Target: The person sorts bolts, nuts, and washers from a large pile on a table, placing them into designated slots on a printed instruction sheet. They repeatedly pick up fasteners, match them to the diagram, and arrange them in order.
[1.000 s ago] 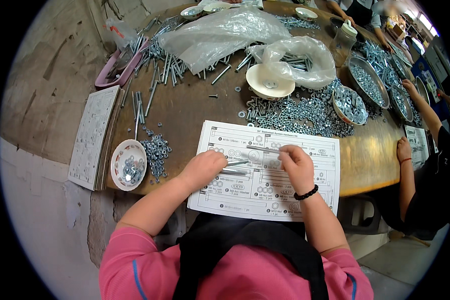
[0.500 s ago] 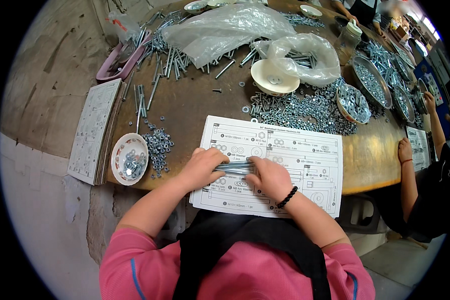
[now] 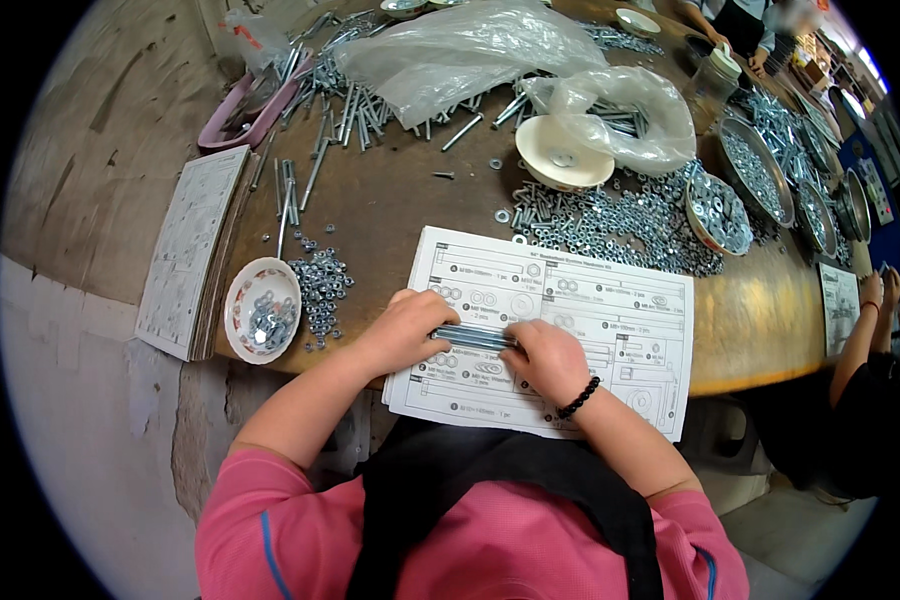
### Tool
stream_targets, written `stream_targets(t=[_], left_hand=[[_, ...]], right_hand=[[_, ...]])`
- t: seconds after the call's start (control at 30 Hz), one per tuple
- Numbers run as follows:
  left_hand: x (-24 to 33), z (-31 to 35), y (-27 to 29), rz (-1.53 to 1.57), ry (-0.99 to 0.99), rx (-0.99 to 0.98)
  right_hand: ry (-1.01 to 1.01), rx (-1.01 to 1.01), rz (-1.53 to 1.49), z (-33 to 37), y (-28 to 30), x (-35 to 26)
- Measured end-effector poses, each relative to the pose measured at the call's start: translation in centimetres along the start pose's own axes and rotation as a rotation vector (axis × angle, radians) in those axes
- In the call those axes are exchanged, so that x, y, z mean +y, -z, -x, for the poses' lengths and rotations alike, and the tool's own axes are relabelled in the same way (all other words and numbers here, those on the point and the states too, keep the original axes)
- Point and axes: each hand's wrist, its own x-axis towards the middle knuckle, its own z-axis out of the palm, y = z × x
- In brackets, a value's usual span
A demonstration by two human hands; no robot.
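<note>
A small bundle of long silver bolts point(image 3: 473, 338) lies crosswise between my two hands, over a stack of printed hardware sheets point(image 3: 590, 295). My left hand point(image 3: 412, 328) closes its fingers around the left end of the bundle. At the other end my right hand point(image 3: 548, 358), with a black bead bracelet point(image 3: 579, 398) at the wrist, grips the bolts between thumb and fingers. The bolts lie side by side, and their ends are hidden in my hands. Line drawings of bolts, nuts and washers show on the top sheet.
At left a flowered bowl point(image 3: 261, 312) of washers sits beside loose nuts point(image 3: 322, 285) and a second paper stack point(image 3: 192, 250). Beyond lie loose bolts, a plastic bag point(image 3: 470, 60), a cream bowl point(image 3: 564, 160), a nut pile point(image 3: 620, 225) and metal trays point(image 3: 755, 170). A co-worker's arm point(image 3: 860, 335) is at right.
The bolts now lie more evenly together between my hands, which stay nearly in place. The co-worker's hands at right have come together near their sheet. The view has shifted slightly.
</note>
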Motion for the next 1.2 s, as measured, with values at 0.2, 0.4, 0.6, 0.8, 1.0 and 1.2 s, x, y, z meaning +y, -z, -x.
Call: stream_targets(t=[0.2,0.4,0.6,0.8,1.0,1.2], left_hand=[[0.0,-0.1,0.2,-0.045,-0.003,0.022],[-2.7,-0.9,5.6,-0.076,0.336,0.179],[-14.0,-2.3,10.0,-0.150,0.546,0.414],[-20.1,-6.5,12.8,-0.426,0.816,0.439],[-20.3,-14.4,12.0,-0.312,0.976,0.435],[-20.6,-17.0,12.0,-0.245,1.182,0.298]], right_hand=[[0.000,-0.129,-0.097,-0.3,1.5,0.3],[-0.198,-0.098,-0.347,-0.9,3.9,3.7],[-0.201,-0.103,-0.506,-0.8,3.7,4.5],[-0.227,-0.102,-0.593,-0.8,3.7,4.9],[-0.248,-0.060,-0.620,-0.7,3.2,5.5],[-0.216,-0.050,-0.648,-0.7,2.9,5.7]])
